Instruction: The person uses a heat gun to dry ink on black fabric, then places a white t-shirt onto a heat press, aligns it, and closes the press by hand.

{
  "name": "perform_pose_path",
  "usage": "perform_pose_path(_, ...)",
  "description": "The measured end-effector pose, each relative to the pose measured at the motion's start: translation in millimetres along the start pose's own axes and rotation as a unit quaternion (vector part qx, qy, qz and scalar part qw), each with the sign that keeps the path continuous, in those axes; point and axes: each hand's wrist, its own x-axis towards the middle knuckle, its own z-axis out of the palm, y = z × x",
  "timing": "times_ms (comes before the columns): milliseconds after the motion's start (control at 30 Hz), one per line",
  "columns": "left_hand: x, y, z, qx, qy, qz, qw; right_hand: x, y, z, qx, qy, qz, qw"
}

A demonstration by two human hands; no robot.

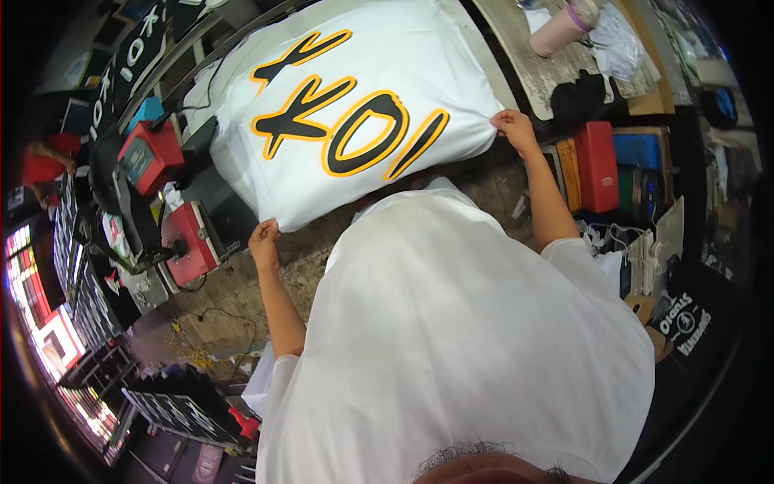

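Note:
A white printed garment lies spread over a board in front of me, bearing large black shapes edged in orange. My left hand pinches its near left corner. At the near right corner, my right hand grips the fabric between thumb and fingers. The cloth's near edge runs fairly taut between the two hands. Both arms reach forward and apart, and what lies under the garment is hidden.
Left of the garment stand a red machine and a red box. At right are a red case, a black cloth and a pink tumbler on a worn bench. Another person's red sleeve shows far left.

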Motion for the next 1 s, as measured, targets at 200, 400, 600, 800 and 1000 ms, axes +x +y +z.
perform_pose_path(200,0.3,44.6,24.6,0.045,-0.043,0.081,0.995,8.6,-41.8,28.8,-0.124,0.093,-0.087,0.984)
perform_pose_path(400,4.9,76.8,69.0,0.228,0.043,0.096,0.968,25.2,-73.9,65.2,-0.233,0.083,-0.139,0.959)
perform_pose_path(600,24.5,90.2,92.0,0.248,0.146,0.119,0.950,51.1,-81.3,73.9,-0.245,0.112,-0.166,0.949)
perform_pose_path(800,60.3,81.0,77.3,0.165,0.107,0.138,0.971,61.0,-101.1,78.1,-0.277,0.085,-0.160,0.944)
perform_pose_path(1000,53.3,114.7,92.6,-0.031,0.048,0.004,0.998,67.6,-106.4,76.8,-0.262,0.107,-0.114,0.952)
